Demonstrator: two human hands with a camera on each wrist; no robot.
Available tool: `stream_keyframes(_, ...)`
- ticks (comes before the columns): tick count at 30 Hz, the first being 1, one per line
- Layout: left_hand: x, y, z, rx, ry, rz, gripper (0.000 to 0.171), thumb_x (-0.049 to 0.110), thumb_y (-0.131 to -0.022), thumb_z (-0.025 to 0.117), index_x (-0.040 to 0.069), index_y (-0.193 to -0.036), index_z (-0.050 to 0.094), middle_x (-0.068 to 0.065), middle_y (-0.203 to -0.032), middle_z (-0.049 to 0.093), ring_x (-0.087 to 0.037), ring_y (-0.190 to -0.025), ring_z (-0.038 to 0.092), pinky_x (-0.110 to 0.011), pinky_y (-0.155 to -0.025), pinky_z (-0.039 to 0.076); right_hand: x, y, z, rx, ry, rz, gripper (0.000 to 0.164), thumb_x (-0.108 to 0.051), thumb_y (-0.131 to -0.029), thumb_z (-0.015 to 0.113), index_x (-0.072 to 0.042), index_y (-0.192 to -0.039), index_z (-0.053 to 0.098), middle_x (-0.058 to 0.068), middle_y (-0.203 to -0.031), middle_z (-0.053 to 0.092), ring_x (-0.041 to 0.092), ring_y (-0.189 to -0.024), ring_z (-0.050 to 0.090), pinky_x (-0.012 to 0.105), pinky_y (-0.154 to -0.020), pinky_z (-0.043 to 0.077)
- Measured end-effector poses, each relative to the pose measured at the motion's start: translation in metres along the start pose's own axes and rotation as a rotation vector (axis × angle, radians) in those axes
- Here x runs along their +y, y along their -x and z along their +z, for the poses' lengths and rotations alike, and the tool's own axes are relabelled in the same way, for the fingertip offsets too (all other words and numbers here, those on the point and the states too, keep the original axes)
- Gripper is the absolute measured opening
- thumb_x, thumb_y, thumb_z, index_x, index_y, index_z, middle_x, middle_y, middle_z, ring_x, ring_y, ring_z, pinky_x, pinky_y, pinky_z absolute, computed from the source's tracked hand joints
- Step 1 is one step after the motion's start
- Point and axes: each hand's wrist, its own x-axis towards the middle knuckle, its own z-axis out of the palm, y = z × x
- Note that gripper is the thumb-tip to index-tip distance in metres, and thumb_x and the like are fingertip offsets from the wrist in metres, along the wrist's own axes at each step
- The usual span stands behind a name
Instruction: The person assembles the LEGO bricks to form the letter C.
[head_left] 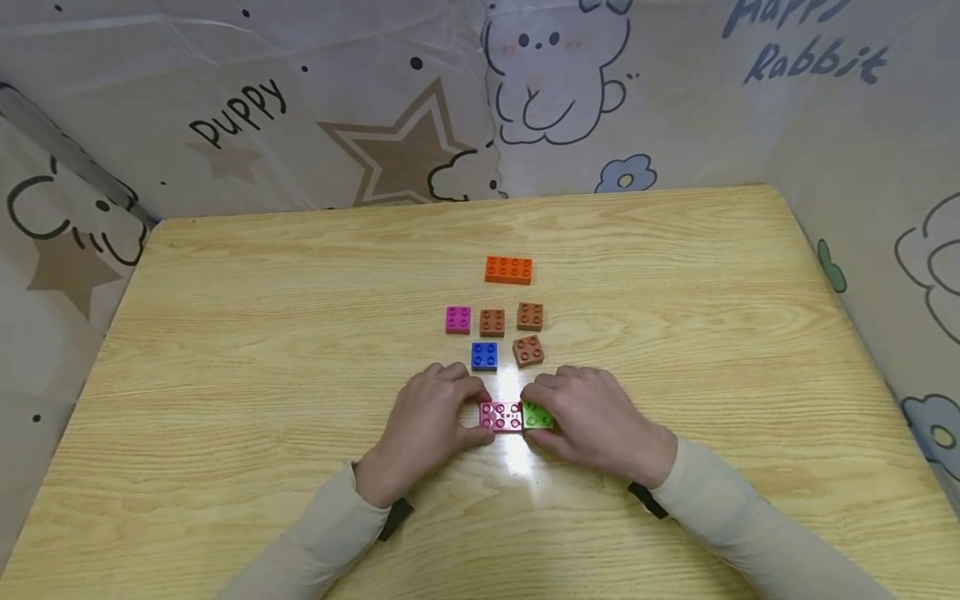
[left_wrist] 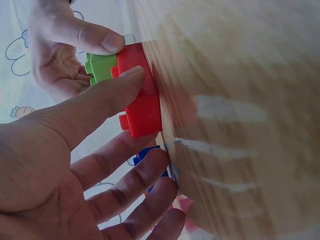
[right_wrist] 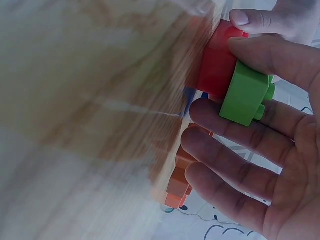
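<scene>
A red toy building brick (head_left: 500,417) lies on the table between the two hands, studs up. On its right end sits a green brick (head_left: 537,415), whose studs show in the right wrist view too. My left hand (head_left: 433,414) holds the red brick's left end between thumb and forefinger. With thumb and forefinger my right hand (head_left: 592,414) pinches the green brick, the thumb also reaching the red brick (right_wrist: 217,62) below. The other fingers of both hands are spread loosely in the wrist views.
Beyond the hands lie a blue brick (head_left: 484,356), a magenta brick (head_left: 458,319) and three brown bricks (head_left: 492,322). Farther back is a longer orange brick (head_left: 508,270). A printed cloth (head_left: 285,167) hangs behind the wooden table (head_left: 225,350).
</scene>
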Motion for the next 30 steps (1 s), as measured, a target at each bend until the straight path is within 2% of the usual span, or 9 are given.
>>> stream_keyframes(30, -0.0008, 0.0027, -0.0012, -0.042, 0.029, -0.017, 0.039, 0.031, -0.079, 0.1, 0.012, -0.105, 0.078, 0.0, -0.094, 0.064, -0.022, -0.089, 0.057, -0.044, -0.086, 0.053, 0.0002, -0.0011, 0.0009, -0.001, 0.008, 0.004, 0.026, -0.028, -0.085, 0.091, -0.012, -0.095, 0.073, -0.006, -0.08, 0.068, 0.012, -0.066, 0.057, 0.028, -0.057, 0.05)
